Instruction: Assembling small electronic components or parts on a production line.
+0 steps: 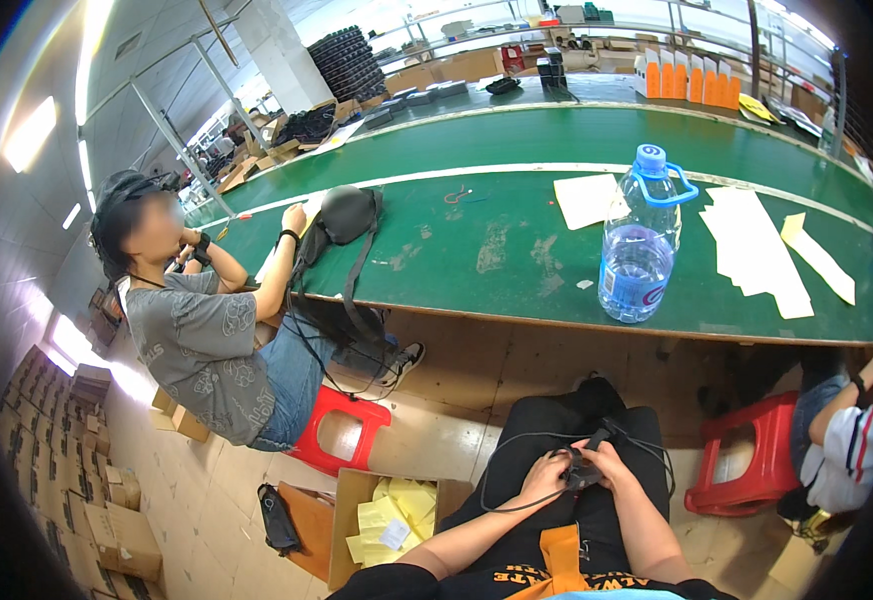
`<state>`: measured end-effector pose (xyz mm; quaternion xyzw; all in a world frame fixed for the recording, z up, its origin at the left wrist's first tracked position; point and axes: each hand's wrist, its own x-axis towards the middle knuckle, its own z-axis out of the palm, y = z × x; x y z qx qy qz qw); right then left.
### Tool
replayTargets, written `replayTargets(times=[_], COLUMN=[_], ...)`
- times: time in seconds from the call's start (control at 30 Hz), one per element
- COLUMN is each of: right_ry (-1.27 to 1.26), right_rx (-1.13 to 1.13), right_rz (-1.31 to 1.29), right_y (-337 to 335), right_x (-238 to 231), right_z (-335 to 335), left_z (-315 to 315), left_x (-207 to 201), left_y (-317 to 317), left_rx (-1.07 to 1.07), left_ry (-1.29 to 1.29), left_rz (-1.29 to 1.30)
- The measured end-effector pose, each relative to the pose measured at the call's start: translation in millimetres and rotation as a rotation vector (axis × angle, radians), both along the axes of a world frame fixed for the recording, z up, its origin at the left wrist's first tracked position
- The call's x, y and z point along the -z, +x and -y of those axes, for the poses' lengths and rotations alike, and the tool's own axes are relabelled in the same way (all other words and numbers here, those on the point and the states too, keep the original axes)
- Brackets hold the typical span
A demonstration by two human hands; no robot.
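Note:
Over my lap, my left hand [549, 474] and my right hand [609, 464] are close together, fingers curled. Both are closed on a small black device with a cable [584, 476]; its exact kind is too small to make out. A thin black cable loops out from it on both sides, across my dark trousers. Beyond my knees is the green worktable [437, 270], with a large clear water bottle [639, 255] near its front edge. The bottle has a blue cap and handle and is partly full.
At the left a person [212, 340] sits on a red stool [342, 430] beside a black bag [342, 225]. Another red stool [752, 455] and person are at right. A cardboard box [349, 530] holding yellow paper stands by my left side. Pale paper sheets [757, 255] lie on the table.

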<state>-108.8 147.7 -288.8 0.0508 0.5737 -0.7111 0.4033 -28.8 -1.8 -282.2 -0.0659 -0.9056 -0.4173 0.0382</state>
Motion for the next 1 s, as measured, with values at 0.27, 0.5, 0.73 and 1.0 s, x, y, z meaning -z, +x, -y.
replayTargets(times=[0.27,0.5,0.73,1.0], right_ry=[-0.049,-0.18,-0.226,-0.213], right_rx=[0.038,0.059,0.078,0.075], right_rz=[0.05,0.119,0.125,0.116], right_y=[-3,-6,-8,-6], right_x=[-3,1,9,10], right_z=[-4,-7,-10,-10], left_z=[-3,-2,-6,-7], left_x=[-16,-6,-15,-31], left_y=[0,-1,0,0], left_rx=[0.055,0.088,0.072,0.081], left_ry=[-0.05,-0.109,-0.104,-0.046], left_rz=[0.063,0.012,-0.066,-0.082])
